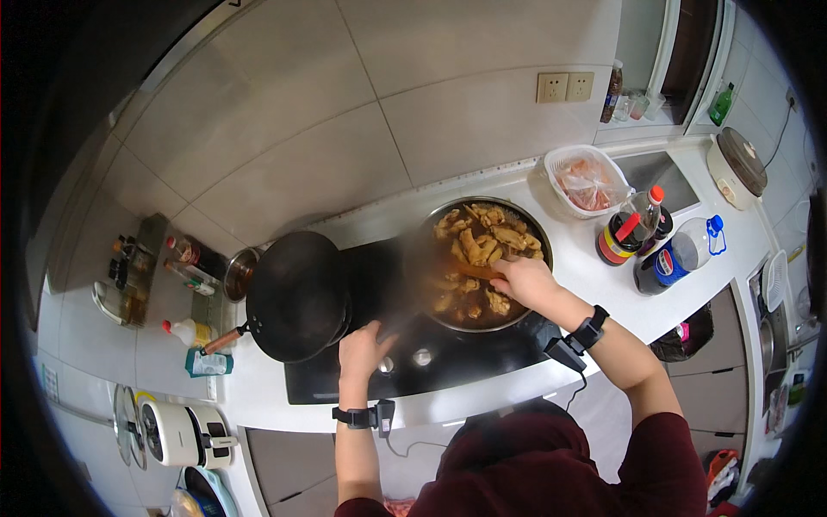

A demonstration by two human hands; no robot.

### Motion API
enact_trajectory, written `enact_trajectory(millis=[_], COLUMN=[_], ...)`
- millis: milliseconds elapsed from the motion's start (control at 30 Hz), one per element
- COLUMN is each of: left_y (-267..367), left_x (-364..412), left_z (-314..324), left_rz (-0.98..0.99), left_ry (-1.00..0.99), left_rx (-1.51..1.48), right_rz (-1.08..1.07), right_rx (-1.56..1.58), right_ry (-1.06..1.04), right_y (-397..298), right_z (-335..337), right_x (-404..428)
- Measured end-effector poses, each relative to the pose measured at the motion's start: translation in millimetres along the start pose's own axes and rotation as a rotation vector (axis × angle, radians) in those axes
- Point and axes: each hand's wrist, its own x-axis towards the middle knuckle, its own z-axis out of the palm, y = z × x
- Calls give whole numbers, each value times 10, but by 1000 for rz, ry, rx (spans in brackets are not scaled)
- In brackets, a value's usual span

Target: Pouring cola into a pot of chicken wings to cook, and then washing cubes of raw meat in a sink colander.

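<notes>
A round pan [550, 249] of browned meat pieces in dark liquid stands on the right part of the black cooktop [400, 381]. Over its right side, my right hand [526, 281] grips a wooden utensil [475, 268] whose far end is blurred among the meat pieces [478, 245]. My left hand [365, 352] hovers near the cooktop's front, close to a control knob [386, 365], with thumb and fingers apart and nothing seen in it. A black wok [297, 297] with a wooden handle [223, 342] sits on the left part, beside my left hand. Blur or steam veils the pan's left edge.
Right of the pan are a white basket [555, 155] with bagged food, a sauce bottle [620, 236], a cola bottle [669, 265] and an electric cooker [736, 168]. At left stand a metal bowl [240, 274], several condiment bottles [194, 255] and a white appliance [174, 433].
</notes>
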Motion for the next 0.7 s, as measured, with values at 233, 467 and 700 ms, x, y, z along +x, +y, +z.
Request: enact_trajectory(millis=[233, 467, 700], left_y=[17, 14, 7], left_x=[-3, 14, 16], left_z=[-40, -16, -2], left_rz=[-3, 13, 3], left_ry=[-14, -13, -31], left_rx=[2, 4, 26], right_rz=[250, 383, 420], right_rx=[417, 216, 207], right_ry=[92, 179, 128], right_y=[298, 605, 523], right_z=[-483, -236, -22], right_x=[-186, -228, -327])
